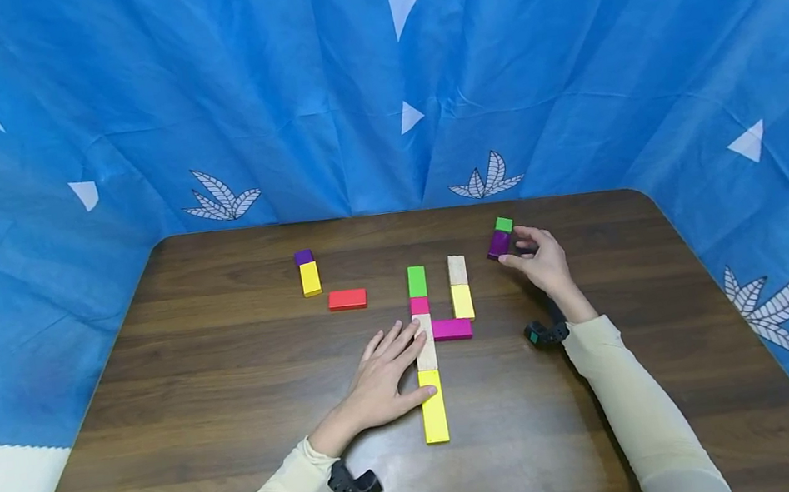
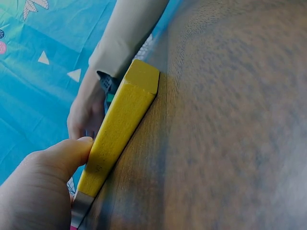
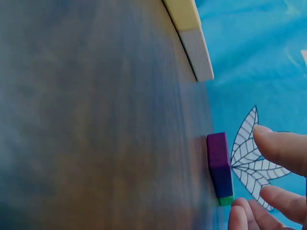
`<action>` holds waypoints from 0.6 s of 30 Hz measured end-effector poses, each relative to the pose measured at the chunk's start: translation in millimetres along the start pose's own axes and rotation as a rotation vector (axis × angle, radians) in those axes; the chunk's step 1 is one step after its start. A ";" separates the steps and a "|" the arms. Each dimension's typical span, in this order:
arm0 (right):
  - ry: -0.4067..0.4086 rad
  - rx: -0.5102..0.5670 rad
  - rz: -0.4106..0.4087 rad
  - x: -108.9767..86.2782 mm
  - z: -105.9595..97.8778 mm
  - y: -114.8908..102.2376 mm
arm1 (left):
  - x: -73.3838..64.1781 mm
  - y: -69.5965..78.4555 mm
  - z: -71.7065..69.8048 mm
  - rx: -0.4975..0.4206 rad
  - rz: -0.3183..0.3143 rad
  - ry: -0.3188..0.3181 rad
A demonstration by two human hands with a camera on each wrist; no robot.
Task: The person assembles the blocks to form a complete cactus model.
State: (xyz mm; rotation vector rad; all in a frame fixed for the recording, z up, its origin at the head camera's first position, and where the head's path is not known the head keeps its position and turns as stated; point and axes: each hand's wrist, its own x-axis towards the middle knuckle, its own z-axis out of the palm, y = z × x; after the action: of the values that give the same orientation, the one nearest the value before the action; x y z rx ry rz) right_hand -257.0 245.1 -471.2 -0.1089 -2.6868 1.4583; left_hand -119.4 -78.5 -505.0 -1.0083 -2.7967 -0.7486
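In the head view my left hand point(image 1: 381, 381) lies with fingers spread, fingertips on a plain wood block point(image 1: 426, 352) and thumb on a long yellow block point(image 1: 435, 421). Those two line up with a pink block point(image 1: 420, 305) and a green block point(image 1: 417, 281) in one column. The left wrist view shows the thumb touching the yellow block's side point(image 2: 117, 127). My right hand point(image 1: 542, 260) is beside a purple block point(image 1: 499, 244) with a small green block point(image 1: 504, 224) at its far end. The right wrist view shows its fingers parted, nothing gripped, near the purple block point(image 3: 219, 160).
A magenta block point(image 1: 452, 329) juts right from the column, below a pale yellow block point(image 1: 462, 301) and a short wood block point(image 1: 457, 270). To the left lie a red block point(image 1: 347, 300), a yellow block point(image 1: 311, 279) and a violet block point(image 1: 303, 256). Blue curtain point(image 1: 355, 75) borders the table.
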 end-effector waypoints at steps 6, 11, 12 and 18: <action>-0.052 0.015 0.086 10.2 -0.5 2.9 | 0.0 -0.1 1.4 0.010 0.014 0.013; -0.097 0.006 0.110 15.9 -0.2 4.5 | 0.2 0.4 1.1 0.003 0.003 -0.006; -0.106 0.006 0.115 16.7 -0.2 4.7 | 0.3 0.4 1.1 0.001 -0.001 -0.012; -0.142 0.012 0.126 20.3 0.3 3.2 | 0.1 0.1 0.4 0.008 0.001 -0.007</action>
State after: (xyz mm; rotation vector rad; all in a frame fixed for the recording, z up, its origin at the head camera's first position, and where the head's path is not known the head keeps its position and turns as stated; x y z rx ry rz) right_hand -277.2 248.6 -473.3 -0.1829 -2.8305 1.5730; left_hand -119.4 -78.2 -505.3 -1.0129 -2.8027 -0.7347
